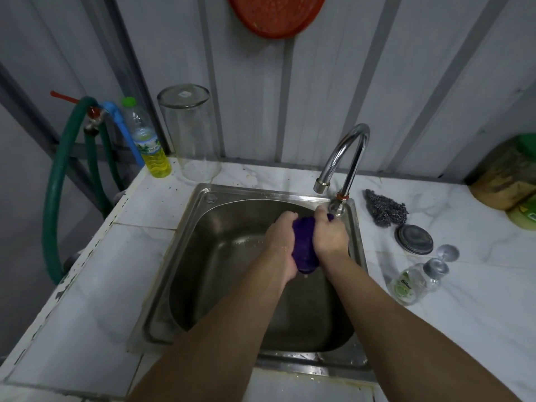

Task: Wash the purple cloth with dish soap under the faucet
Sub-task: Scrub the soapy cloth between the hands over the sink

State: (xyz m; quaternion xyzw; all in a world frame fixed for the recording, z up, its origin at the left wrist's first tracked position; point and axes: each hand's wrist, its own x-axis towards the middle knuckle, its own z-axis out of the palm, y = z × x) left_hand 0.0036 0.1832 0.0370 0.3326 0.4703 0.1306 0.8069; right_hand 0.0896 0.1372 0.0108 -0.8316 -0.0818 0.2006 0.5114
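Purple cloth [304,245] bunched over sink [203,204], both hands gripping it (left [280,242], right [329,236]), bottle labels unreadable

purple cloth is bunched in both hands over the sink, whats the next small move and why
Probably raise it toward the spout. The purple cloth is squeezed between the left hand and right hand, low in the sink, below the faucet outlet. No water stream shows clearly, so opening the tap may come first.
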